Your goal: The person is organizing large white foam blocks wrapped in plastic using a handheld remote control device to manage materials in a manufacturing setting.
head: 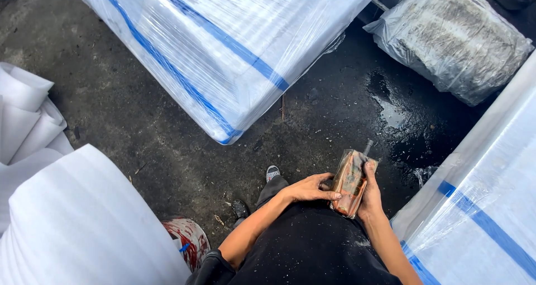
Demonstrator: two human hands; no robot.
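1. Holding a brown tape dispenser (pixel 350 181) at waist level, the right hand (pixel 370 194) wraps its fingers closed around the far side, thumb up along the edge.
2. The left hand (pixel 309 189) lies just beside it, fingertips touching the near face, fingers loosely extended.
3. The dispenser's long axis runs away from the body, tilted slightly right.
4. Beyond the dispenser sits a large wrapped white bundle with blue stripes (pixel 223 44); another wrapped bundle (pixel 480 207) stands close on its right.
5. Wet dark floor (pixel 346 106) lies between.
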